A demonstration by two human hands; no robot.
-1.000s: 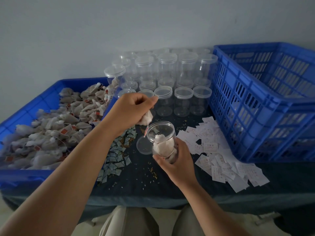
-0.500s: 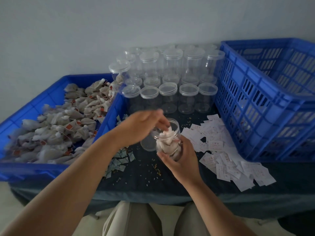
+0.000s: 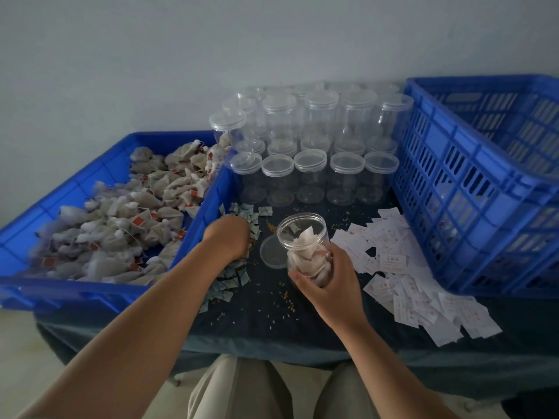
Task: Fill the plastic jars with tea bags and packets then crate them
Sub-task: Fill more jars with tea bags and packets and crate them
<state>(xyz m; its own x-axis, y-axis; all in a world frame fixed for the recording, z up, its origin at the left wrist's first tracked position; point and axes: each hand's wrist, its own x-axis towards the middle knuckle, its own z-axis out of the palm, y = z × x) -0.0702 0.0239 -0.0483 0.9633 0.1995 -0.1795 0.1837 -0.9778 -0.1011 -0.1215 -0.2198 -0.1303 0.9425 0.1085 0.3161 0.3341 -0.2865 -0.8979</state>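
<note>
My right hand [image 3: 331, 285] grips a clear plastic jar [image 3: 302, 234], open at the top and tilted slightly, with several white tea bags inside. Its loose lid [image 3: 267, 254] lies flat on the dark cloth just left of the jar. My left hand [image 3: 227, 237] reaches down onto a pile of small grey-green packets [image 3: 252, 214] beside the tray wall. The back of that hand hides its fingertips. A shallow blue tray [image 3: 198, 228] at the left holds a heap of tea bags [image 3: 121, 219] with red tags.
Rows of empty lidded clear jars [image 3: 311, 176] stand at the back of the table. A tall blue slatted crate [image 3: 472, 189] fills the right side. White paper packets [image 3: 393, 267] lie scattered in front of it. Tea crumbs dot the cloth.
My left hand has left the jar's mouth and dropped left onto the small grey-green packets. The tea bag it held now sits in the jar. My right hand keeps holding the jar.
</note>
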